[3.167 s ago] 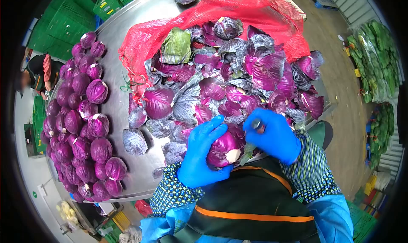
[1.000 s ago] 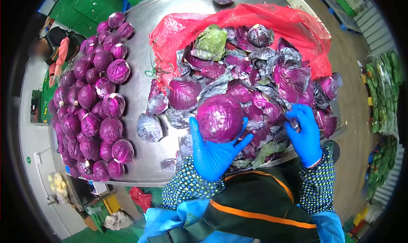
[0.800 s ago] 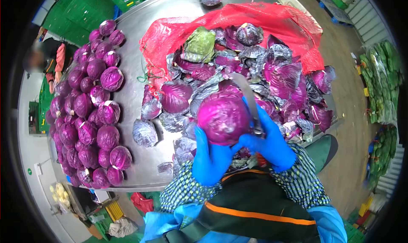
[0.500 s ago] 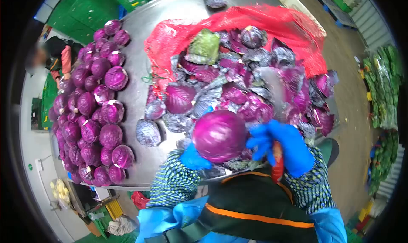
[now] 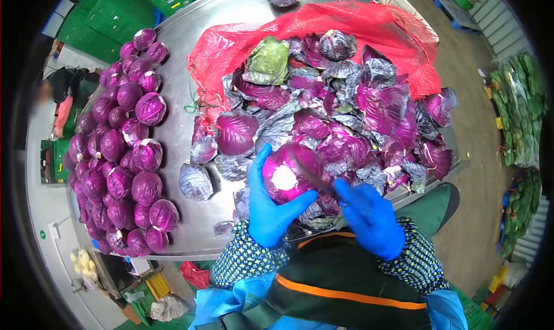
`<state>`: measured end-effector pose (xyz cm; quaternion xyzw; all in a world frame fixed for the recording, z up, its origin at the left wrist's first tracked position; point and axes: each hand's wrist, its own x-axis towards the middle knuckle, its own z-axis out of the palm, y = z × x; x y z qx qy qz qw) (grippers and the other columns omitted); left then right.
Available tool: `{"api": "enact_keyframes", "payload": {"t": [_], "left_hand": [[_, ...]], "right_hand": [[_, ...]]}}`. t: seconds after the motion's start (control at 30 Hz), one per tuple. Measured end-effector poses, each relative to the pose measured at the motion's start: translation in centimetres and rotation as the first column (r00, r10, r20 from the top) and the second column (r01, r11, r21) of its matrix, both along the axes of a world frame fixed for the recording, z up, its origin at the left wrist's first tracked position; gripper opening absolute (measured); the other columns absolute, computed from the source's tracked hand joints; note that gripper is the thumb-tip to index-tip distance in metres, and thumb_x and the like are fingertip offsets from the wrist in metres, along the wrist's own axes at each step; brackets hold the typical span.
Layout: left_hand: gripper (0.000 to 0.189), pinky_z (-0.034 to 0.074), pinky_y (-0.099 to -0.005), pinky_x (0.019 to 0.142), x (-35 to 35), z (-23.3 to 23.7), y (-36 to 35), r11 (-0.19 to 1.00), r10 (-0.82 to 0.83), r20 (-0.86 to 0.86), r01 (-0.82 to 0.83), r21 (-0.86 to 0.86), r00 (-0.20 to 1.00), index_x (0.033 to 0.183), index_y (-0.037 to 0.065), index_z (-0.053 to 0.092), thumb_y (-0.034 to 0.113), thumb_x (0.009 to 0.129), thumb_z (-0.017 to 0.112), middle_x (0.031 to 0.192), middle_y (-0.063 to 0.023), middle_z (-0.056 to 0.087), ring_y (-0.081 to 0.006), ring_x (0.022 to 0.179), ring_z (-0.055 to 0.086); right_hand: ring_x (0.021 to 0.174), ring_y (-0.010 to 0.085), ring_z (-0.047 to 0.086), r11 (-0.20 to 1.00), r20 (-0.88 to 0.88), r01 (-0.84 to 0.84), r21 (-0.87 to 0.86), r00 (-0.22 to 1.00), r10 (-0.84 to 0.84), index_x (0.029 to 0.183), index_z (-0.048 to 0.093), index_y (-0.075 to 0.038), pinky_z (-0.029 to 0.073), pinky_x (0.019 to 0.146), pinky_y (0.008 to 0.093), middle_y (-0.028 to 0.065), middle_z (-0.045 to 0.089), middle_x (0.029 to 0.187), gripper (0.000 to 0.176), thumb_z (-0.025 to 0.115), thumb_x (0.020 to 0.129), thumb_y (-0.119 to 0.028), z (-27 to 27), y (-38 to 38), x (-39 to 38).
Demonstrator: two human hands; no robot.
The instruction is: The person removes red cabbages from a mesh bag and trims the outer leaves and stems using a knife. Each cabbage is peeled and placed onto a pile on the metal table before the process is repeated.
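Observation:
My left hand (image 5: 270,210), in a blue glove, holds a red cabbage (image 5: 283,160) from its near side, thumb and fingers spread around it. The pale cut stem end of this cabbage faces up toward me. My right hand (image 5: 372,221), also gloved in blue, is closed around a knife (image 5: 310,169), its handle mostly hidden by the fingers. The blade lies across the right side of the cabbage, close by the stem end. Loose purple outer leaves (image 5: 340,142) are heaped just beyond both hands.
Many trimmed red cabbages (image 5: 147,187) are piled along the left of the steel table (image 5: 190,226). A red mesh bag (image 5: 231,38) lies behind the leaves. Green crates (image 5: 115,24) stand at the back left, near another person (image 5: 66,93). Bagged green vegetables (image 5: 522,116) are at the right.
The cabbage has turned so its stem end shows. My left hand has come round its near-left side, and my right hand has brought the knife blade down onto it.

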<state>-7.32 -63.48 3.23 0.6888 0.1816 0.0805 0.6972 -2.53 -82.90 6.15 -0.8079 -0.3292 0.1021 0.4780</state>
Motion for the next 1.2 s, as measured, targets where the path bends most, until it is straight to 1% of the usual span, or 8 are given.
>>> {"api": "enact_keyframes", "payload": {"t": [0.13, 0.53, 0.7, 0.8, 0.87, 1.0, 1.07, 1.2], "left_hand": [[0.093, 0.034, -0.0382, 0.099, -0.1, 0.3, -0.5, 0.93, -0.009, 0.032, -0.003, 0.368, 0.999, 0.134, 0.004, 0.03, 0.014, 0.057, 0.082, 0.12, -0.0145, 0.038, -0.0272, 0.115, 0.039], [0.09, 0.034, -0.0425, 0.096, 0.2, 1.0, -1.8, 0.861, -0.027, -0.024, 0.036, 0.507, 0.999, 0.129, 0.003, 0.035, 0.02, 0.054, 0.083, 0.115, -0.0184, 0.038, -0.0333, 0.111, 0.037], [0.087, 0.035, -0.0425, 0.096, -1.5, 0.1, -3.5, 0.858, -0.097, -0.033, 0.1, 0.504, 0.995, 0.129, 0.009, 0.038, 0.016, 0.055, 0.083, 0.121, -0.0194, 0.036, -0.0348, 0.115, 0.036], [0.086, 0.035, -0.0419, 0.097, -0.8, -0.4, -3.2, 0.861, -0.065, 0.047, 0.033, 0.507, 0.997, 0.129, 0.007, 0.038, 0.015, 0.056, 0.082, 0.122, -0.0187, 0.036, -0.0342, 0.116, 0.036], [0.085, 0.034, -0.0413, 0.098, -1.4, -0.7, -2.9, 0.871, -0.04, 0.072, -0.001, 0.491, 0.997, 0.128, 0.006, 0.037, 0.014, 0.056, 0.082, 0.122, -0.0182, 0.036, -0.0334, 0.116, 0.037], [0.091, 0.032, -0.0398, 0.101, -2.5, -0.8, -1.5, 0.964, -0.211, 0.051, 0.2, 0.173, 0.976, 0.126, 0.002, 0.035, 0.019, 0.052, 0.085, 0.123, -0.0163, 0.038, -0.0306, 0.116, 0.039], [0.091, 0.031, -0.0407, 0.101, -2.4, -0.5, -2.1, 0.935, -0.131, 0.217, 0.048, 0.351, 0.967, 0.126, 0.003, 0.035, 0.019, 0.052, 0.086, 0.122, -0.0168, 0.038, -0.0318, 0.116, 0.039], [0.091, 0.031, -0.0416, 0.1, -1.4, -0.5, -2.5, 0.89, 0.02, 0.288, -0.148, 0.43, 0.958, 0.126, 0.003, 0.034, 0.019, 0.053, 0.086, 0.121, -0.0171, 0.038, -0.033, 0.116, 0.039]], "right_hand": [[0.068, 0.0245, 0.055, 0.988, 0.209, -0.04, -0.152, 0.975, 0.071, 0.126, 0.053, -0.023, 0.046, 0.053, 0.0339, 0.0083, 0.055, 0.085, 0.054, 0.059, 0.075, -0.006, -0.4, 0.2, 0.1], [0.071, 0.0225, 0.054, 0.962, 0.32, 0.159, -0.22, 0.944, -0.083, 0.126, 0.051, -0.018, 0.047, 0.056, 0.0333, 0.0091, 0.052, 0.084, 0.051, 0.055, 0.078, -0.004, -2.8, 1.3, 0.2], [0.095, 0.0306, 0.055, 0.891, -0.391, 0.453, 0.001, 0.821, -0.417, 0.135, 0.033, -0.004, 0.045, 0.079, 0.0382, 0.0223, 0.053, 0.108, 0.052, 0.054, 0.088, -0.011, 0.8, 1.0, 4.6], [0.103, 0.0162, 0.051, 0.961, -0.229, 0.262, -0.089, 0.934, -0.276, 0.135, 0.032, 0.0, 0.041, 0.09, 0.0313, 0.0123, 0.052, 0.113, 0.06, 0.06, 0.084, -0.012, -1.0, 2.0, 1.2], [0.068, 0.0157, 0.054, 0.962, 0.03, 0.273, -0.004, 0.962, -0.273, 0.123, 0.045, -0.001, 0.046, 0.06, 0.0294, 0.0098, 0.056, 0.083, 0.061, 0.07, 0.076, -0.03, -3.8, 1.7, 2.0], [0.052, 0.012, 0.05, 0.846, -0.716, 0.523, -0.108, 0.549, -0.431, 0.082, 0.057, -0.003, 0.04, 0.049, 0.0252, -0.0006, 0.051, 0.058, 0.028, 0.065, 0.08, -0.029, -5.4, 2.2, 6.3], [0.059, 0.0121, 0.052, 0.898, -0.76, 0.4, -0.184, 0.521, -0.388, 0.092, 0.057, -0.003, 0.04, 0.047, 0.0258, 0.0025, 0.054, 0.069, 0.029, 0.063, 0.082, -0.029, -5.6, 1.3, 6.6], [0.096, 0.015, 0.055, 0.888, -1.0, 0.46, 0.021, 0.013, 0.016, 0.125, 0.043, -0.005, 0.048, 0.075, 0.0316, 0.009, 0.052, 0.117, 0.049, 0.062, 0.083, -0.022, -1.2, 1.5, 3.0]]}}
